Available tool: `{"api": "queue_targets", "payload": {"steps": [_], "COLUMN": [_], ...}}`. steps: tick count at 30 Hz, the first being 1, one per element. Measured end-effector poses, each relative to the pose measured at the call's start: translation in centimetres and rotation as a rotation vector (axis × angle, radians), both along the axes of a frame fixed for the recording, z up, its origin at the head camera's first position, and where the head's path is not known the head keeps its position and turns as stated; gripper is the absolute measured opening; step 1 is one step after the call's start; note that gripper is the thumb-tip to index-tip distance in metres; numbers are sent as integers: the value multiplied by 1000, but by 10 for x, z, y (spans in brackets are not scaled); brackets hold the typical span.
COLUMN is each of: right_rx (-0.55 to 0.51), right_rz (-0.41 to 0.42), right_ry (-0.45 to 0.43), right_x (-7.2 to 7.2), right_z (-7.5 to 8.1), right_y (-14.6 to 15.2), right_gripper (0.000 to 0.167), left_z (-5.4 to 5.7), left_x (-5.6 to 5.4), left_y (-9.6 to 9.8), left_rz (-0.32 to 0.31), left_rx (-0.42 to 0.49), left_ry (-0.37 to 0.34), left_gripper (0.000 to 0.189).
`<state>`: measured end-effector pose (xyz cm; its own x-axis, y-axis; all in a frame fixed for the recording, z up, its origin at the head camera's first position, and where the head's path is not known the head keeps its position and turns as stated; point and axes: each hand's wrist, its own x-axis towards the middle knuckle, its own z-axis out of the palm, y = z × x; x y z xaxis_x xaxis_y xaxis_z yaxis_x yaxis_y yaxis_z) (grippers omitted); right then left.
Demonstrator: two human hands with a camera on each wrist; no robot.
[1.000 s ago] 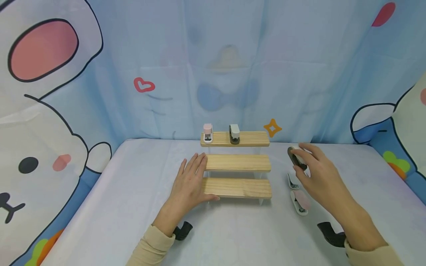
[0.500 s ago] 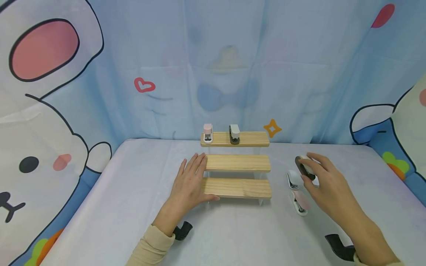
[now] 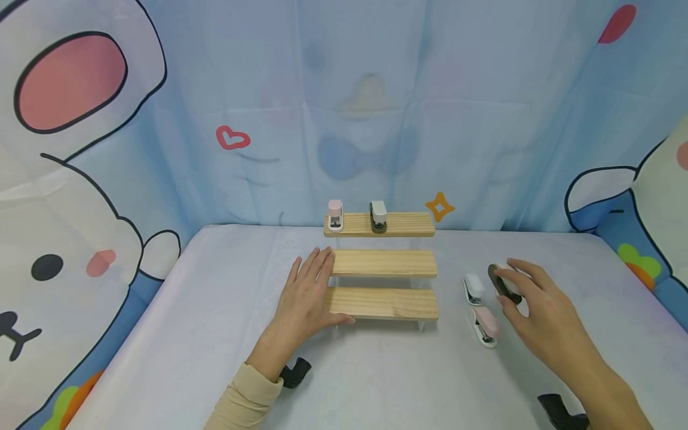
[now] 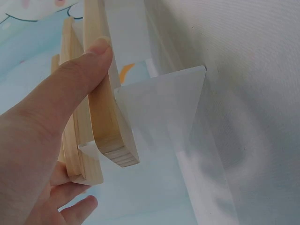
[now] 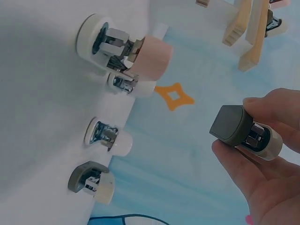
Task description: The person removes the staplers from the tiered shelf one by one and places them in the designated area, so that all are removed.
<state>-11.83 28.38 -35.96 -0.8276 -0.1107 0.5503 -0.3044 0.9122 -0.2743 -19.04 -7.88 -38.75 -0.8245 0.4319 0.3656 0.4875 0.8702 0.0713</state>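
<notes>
My right hand [image 3: 548, 322] holds a mini stapler [image 5: 232, 124] with a dark grey base and pale top, raised off the table, thumb on one side and fingers on the other. In the head view a white stapler [image 3: 474, 289] and a pink-and-white stapler [image 3: 486, 323] stand left of this hand. My left hand [image 3: 303, 298] rests against the left side of a three-step wooden display stand [image 3: 384, 303]. Its fingers lie nearly straight by the middle board, while the thumb [image 4: 89, 70] presses the lowest board's front edge.
The top board [image 3: 408, 224] carries a pink stapler [image 3: 335, 216] and a grey-and-white stapler [image 3: 378, 216]. In the right wrist view another white stapler [image 5: 108, 136] and a grey-and-cream stapler [image 5: 93, 182] stand on the table. A printed blue curtain [image 3: 258, 179] hangs behind.
The right hand has moved right and nearer to me with the stapler in its grip, uncovering more of the white and pink staplers. My left hand stays put on the stand.
</notes>
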Motion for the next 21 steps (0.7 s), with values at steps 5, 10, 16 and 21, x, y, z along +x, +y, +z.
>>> {"api": "queue_targets", "payload": {"steps": [5,10,16,21], "right_rx": [2,6,17,20], "right_rz": [-53,-71,-57,-75], "right_ry": [-51,-81,-52,-127], "right_x": [5,9,12,12], "right_z": [-6,-15,-24,-31], "right_y": [4,9,17,22], "right_gripper": [52,51,50,47], "left_z": [0,-1,-1,-1], "left_x": [0,0,0,0], "left_y": [0,0,0,0], "left_rz": [1,0,-2,4], "left_rx": [-6,-3,0,-4], "left_ry": [6,13,13,4], "left_gripper": [128,128,128,128]}}
